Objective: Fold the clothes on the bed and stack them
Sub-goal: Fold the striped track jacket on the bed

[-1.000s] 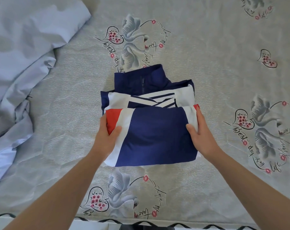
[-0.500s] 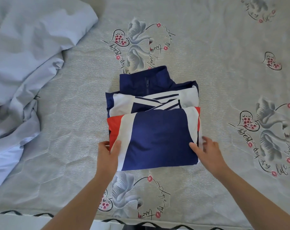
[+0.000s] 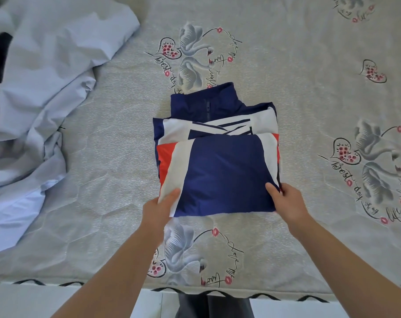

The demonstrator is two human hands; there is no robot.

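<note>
The folded jacket (image 3: 217, 161) lies flat mid-bed, collar away from the person. The left hand (image 3: 159, 208) has its grip clamped on the near left corner, thumb on top and fingers hidden beneath. The right hand (image 3: 287, 203) pinches the near right corner the same way.

The risk, as I judge it, is the fold coming undone. The cloth looks thin, smooth and slippery, a shell fabric in navy, white and red panels, and the layers sit loose on one another. Lifted by the near corners only, the far half and the stiff zip collar could sag and slide out, so the neat rectangle would open.

The bed (image 3: 309, 65) has a quilted, matte grey cover printed with swans and hearts. A crumpled pale blue sheet (image 3: 41, 92) lies well apart at the left, soft and deeply creased.
</note>
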